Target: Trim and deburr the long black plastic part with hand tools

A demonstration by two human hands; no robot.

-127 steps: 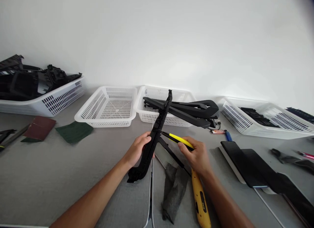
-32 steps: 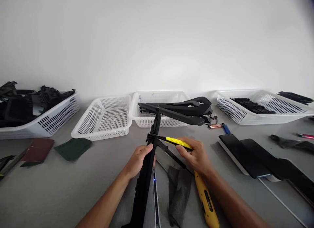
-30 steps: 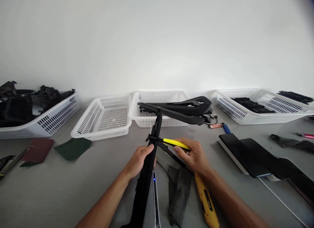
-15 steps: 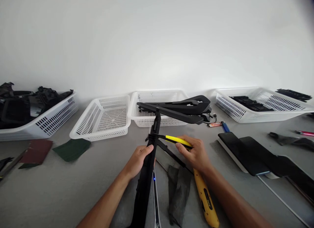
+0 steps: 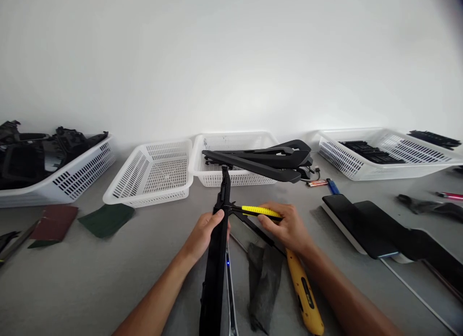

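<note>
My left hand (image 5: 207,235) is closed around a long black plastic trim piece (image 5: 214,273), thumb on its near face. The piece stands steeply tilted, its narrow end pointing away from me. In my right hand (image 5: 285,225) is a slim black tool with a ribbed yellow handle (image 5: 261,211), gripped between thumb and fingers. Its tip meets the right side of the trim piece just beyond my left thumb; the exact contact is too small to make out. Below my right hand lies a yellow handheld tool (image 5: 305,292) with a black switch. A dark grey cloth (image 5: 265,283) lies beside it.
A white basket (image 5: 238,180) behind my hands holds long black trim pieces (image 5: 253,164). Other white baskets stand left (image 5: 152,198) and right (image 5: 361,172). Sandpaper sheets (image 5: 54,223) lie at left. Phones (image 5: 358,225) and a white cable (image 5: 415,295) lie at right.
The trim piece has tipped, its far end shifting left and nearer to me. The yellow-handled tool has moved slightly left and down with my right hand. Both hands keep their grip.
</note>
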